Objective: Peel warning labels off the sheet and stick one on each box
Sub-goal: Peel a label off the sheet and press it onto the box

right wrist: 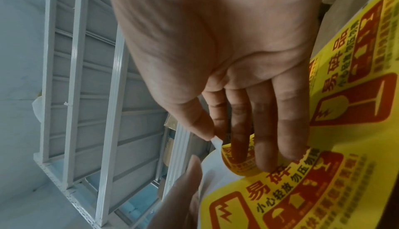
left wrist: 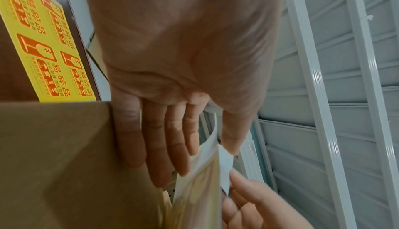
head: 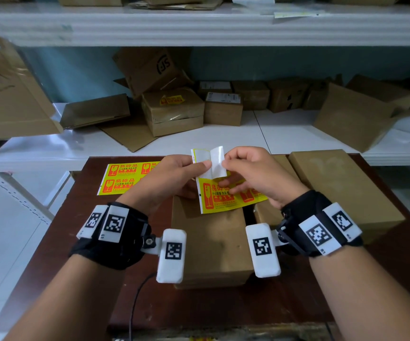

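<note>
Label (head: pixel 217 163) edge between hands, midair

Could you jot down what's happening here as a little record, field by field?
Left hand: holds the label sheet by its top edge
Right hand: pinches a label half peeled from the sheet, white back facing up
Spare sheet: flat on the table, left of the hands
Box: under the hands, no label on its visible top
Long box: on the right, no label visible
Shelf box: already carries a yellow label
</note>
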Motion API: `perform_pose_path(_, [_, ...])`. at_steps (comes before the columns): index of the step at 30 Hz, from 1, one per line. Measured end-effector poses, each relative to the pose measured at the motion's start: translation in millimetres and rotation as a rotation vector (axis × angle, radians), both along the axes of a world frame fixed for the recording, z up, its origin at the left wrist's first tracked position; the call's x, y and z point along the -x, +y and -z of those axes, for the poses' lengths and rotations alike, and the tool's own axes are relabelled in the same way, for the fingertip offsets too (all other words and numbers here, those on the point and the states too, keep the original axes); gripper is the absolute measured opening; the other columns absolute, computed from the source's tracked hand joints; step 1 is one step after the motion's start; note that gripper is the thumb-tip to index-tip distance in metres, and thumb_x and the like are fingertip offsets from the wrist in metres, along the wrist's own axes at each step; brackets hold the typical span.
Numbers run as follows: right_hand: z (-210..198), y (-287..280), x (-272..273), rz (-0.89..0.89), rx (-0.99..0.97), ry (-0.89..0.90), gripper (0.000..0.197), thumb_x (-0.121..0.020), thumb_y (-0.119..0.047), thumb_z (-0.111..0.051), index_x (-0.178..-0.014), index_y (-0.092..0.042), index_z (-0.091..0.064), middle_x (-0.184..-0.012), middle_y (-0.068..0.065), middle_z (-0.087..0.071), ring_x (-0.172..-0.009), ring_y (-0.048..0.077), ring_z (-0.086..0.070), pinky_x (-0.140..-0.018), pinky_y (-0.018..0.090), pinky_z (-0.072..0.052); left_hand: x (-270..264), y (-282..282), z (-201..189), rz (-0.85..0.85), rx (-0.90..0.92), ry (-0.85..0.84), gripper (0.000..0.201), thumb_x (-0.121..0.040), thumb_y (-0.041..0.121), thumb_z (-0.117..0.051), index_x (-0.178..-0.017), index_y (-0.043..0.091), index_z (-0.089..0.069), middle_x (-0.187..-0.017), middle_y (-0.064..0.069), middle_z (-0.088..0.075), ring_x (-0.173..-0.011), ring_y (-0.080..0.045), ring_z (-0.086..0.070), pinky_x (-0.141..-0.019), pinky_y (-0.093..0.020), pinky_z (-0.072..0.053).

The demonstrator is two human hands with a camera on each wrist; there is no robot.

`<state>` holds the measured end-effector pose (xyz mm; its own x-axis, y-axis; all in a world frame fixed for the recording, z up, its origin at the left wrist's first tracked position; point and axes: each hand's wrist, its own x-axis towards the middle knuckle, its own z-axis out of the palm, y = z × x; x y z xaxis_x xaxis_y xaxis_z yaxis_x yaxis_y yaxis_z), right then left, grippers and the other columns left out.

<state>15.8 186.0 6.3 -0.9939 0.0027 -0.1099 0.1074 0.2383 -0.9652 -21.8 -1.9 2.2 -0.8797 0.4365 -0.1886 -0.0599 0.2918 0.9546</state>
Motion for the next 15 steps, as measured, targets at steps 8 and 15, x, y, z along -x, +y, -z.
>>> perform_pose_path(8, [-0.1,-2.6,-3.1,-0.022,0.037,-0.003,0.009,-0.096,-0.019,-0.066,-0.101,-0.013,-0.067,-0.097,0.005,-0.072,-0.086,0.022,-0.076,-0.074,0.037,-0.061,2.8,-3.0,4.8,-0.037,0.025,0.077,0.014,-0.096,0.020,-0.066,-0.101,0.012,-0.076,-0.090,-0.005,-0.079,-0.085,-0.021,-0.076,-0.081,-0.036,-0.059])
perform_pose_path(15, [0.3,-4.9,-5.5,-0.107,0.016,0.014,0.017,-0.096,-0.028,-0.066,-0.108,-0.015,-0.068,-0.109,0.005,-0.072,-0.095,0.022,-0.076,-0.077,0.044,-0.061,1.8,-3.5,2.0,-0.048,-0.035,0.041,0.018,-0.096,0.018,-0.064,-0.106,0.006,-0.074,-0.102,-0.018,-0.076,-0.101,-0.040,-0.071,-0.099,-0.057,-0.052])
